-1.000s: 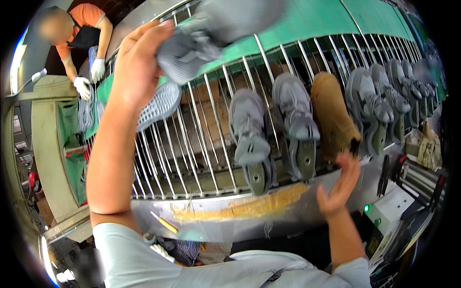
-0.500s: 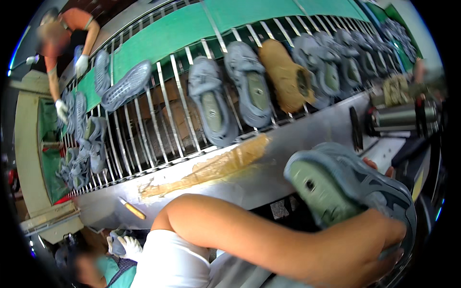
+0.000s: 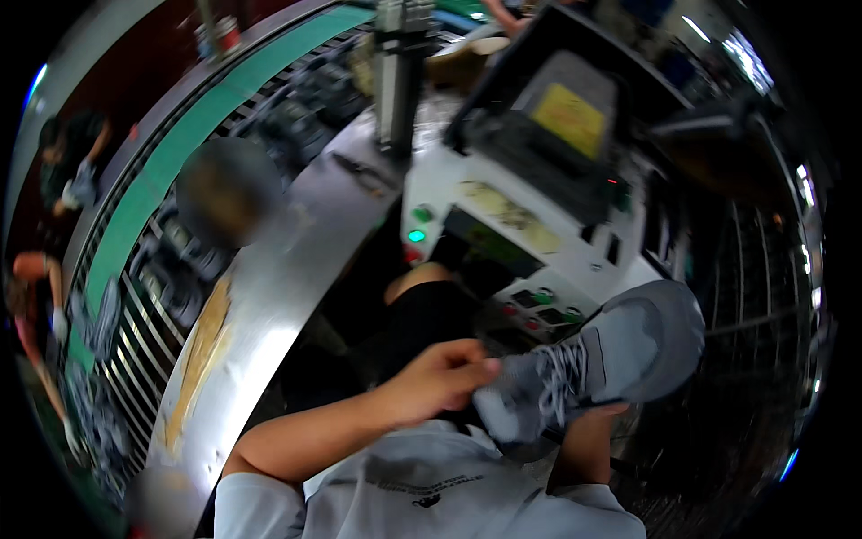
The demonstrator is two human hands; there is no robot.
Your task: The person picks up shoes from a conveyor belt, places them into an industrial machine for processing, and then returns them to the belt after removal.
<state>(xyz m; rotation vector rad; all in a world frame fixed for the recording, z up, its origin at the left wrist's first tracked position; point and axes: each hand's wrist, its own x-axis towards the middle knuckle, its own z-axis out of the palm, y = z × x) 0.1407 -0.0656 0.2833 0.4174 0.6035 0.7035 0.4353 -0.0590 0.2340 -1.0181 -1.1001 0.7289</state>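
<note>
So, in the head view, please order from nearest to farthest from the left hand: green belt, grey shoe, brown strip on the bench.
1. Grey shoe: immediately right of the left hand.
2. Brown strip: on the metal bench, leftward.
3. Green belt: beyond the bench, upper left.

We see hard glare on the bench (image 3: pixel 256 346) at lower left, deep shadow near centre, bright light streaks (image 3: pixel 803 186) along the right edge, blur at upper left, and fisheye curvature ending in black corners.
</note>
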